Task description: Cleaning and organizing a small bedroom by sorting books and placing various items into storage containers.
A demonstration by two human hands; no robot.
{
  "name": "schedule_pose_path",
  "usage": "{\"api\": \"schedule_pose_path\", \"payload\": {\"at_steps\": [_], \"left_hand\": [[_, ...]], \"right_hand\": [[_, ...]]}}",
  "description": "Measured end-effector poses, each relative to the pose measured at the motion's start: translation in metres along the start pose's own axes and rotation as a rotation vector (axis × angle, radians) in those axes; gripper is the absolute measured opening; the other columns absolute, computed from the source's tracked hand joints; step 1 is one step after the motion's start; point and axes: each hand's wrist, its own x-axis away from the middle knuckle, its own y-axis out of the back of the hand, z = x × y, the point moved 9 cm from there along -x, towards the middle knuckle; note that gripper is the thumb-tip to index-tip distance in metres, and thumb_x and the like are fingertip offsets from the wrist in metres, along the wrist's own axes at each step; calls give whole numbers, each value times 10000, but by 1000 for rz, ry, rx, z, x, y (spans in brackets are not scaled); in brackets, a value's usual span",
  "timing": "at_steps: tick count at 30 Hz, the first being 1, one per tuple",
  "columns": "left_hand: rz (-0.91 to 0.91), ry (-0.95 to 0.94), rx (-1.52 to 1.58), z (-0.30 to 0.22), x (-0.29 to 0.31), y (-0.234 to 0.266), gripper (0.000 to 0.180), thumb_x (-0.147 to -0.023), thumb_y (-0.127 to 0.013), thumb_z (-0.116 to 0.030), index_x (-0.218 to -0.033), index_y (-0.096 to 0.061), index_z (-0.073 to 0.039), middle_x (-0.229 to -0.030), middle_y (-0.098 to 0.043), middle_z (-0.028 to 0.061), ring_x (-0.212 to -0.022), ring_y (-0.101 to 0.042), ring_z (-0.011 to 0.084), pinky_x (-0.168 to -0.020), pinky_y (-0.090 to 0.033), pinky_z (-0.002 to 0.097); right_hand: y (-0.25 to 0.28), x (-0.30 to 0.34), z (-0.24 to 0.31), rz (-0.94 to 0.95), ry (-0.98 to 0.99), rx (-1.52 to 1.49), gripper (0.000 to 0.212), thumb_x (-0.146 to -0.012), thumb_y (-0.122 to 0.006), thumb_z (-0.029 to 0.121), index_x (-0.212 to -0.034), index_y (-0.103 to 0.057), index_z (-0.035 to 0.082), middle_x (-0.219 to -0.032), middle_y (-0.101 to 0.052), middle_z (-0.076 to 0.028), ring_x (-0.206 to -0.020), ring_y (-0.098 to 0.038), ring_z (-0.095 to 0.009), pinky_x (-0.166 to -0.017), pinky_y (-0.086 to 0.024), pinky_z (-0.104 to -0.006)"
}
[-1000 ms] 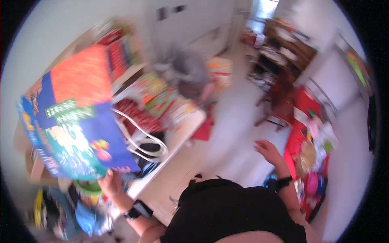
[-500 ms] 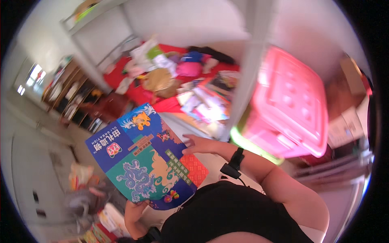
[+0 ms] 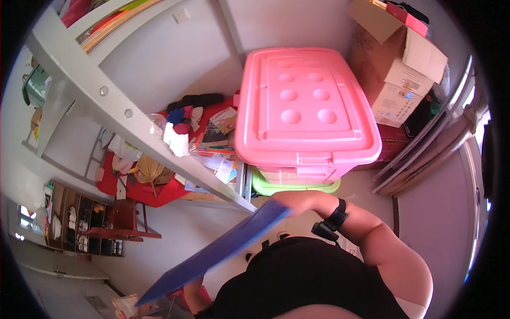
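Left grip: the left hand (image 3: 194, 287), mostly hidden, holds the blue flat package (image 3: 215, 252) from behind its lower long edge; the fingers are out of sight.
Right grip: the right hand (image 3: 289, 202) is at the package's upper right end, touching it; its fingers are hidden, so I cannot tell whether they are closed.
Package: raised in front of the body above the floor (image 3: 175, 223), seen nearly edge-on and tilted, with one end low at the left and the other high at the right.
Clothing and strap: a black top (image 3: 308, 276) fills the lower middle; a black strap (image 3: 336, 215) with a small dark device circles the right wrist.
Pink bin: beyond the right hand, a lidded pink bin (image 3: 308, 106) stands over a lime-green tray (image 3: 271, 188), just beside the near right corner of the bed.
Bed frame: a pale bunk post (image 3: 116, 102) with bolts slants down toward that corner.
Bed: a red sheet (image 3: 162, 196) carries a straw fan (image 3: 149, 169) near its front edge, with magazines (image 3: 215, 137) and cloth toward its right end.
Cardboard box: open-flapped, the carton (image 3: 399, 98) sits behind the bin to the right.
Far left: a reddish-brown chair (image 3: 122, 215) stands before a wooden shelf (image 3: 64, 199) with shoes.
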Motion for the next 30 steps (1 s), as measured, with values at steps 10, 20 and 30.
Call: {"api": "schedule_pose_path", "payload": {"at_steps": [10,20,30], "left_hand": [[392,33,756,-145,-83,-17,331,-863,-563,22,-1194,-558,11,-1096,-636,114,-983,-612,177,-898,-465,288],[591,-33,861,-104,-98,-35,350,-933,-500,-77,-1268,-479,22,-1134,-601,145,-1017,-581,210,-933,-446,343],[545,-574,795,-254,-155,-76,861,-800,-662,5,-1473,-136,-105,-1351,-401,170,-1090,-525,212,-888,-465,338]], "right_hand": [[126,311,-62,-1338,1,-654,365,-875,-630,143,-1203,-540,11,-1130,-607,-68,-1012,-577,-173,-910,-462,-343],[55,365,-46,-1832,291,-960,348,-935,-529,173,-1216,-478,-26,-1080,-630,-153,-916,-651,-225,-811,-548,-368],[-6,320,63,-1929,-46,-859,300,-909,-550,133,-1149,-485,-34,-1004,-645,-154,-794,-679,-226,-723,-578,-334]]}}
